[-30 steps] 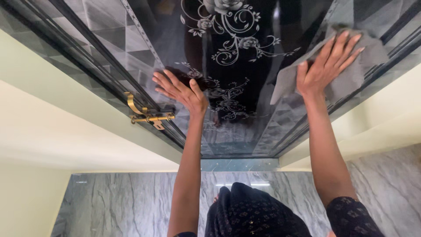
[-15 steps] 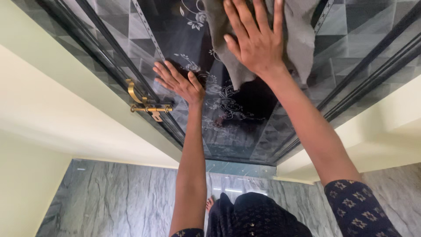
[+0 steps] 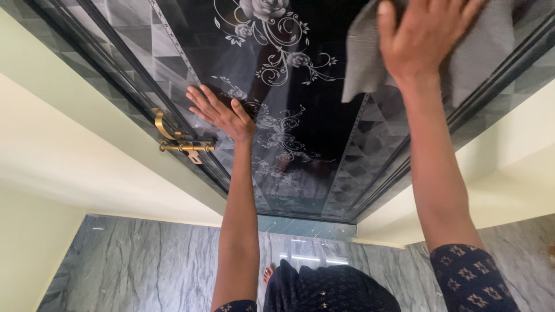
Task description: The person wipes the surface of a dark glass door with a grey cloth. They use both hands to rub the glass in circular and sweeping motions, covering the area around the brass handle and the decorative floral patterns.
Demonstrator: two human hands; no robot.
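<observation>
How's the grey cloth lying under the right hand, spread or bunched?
Mostly spread. The grey cloth lies flat against the dark glossy door, pressed by the right hand, with its edges reaching past the hand on both sides.

A grey cloth point(image 3: 370, 58), soft and finely ribbed, lies spread flat against a glossy black door panel point(image 3: 324, 121) at the upper right, its lower left corner hanging free over the dark glass. The right hand point(image 3: 425, 34) presses on it, palm down, fingers spread and reaching past the top edge of the view. The panel is dark and mirror-like, etched with pale roses and curling vines down its middle and framed by grey faceted borders. The left hand point(image 3: 222, 112) rests flat on the panel's left part, fingers together, pointing to the upper left.
</observation>
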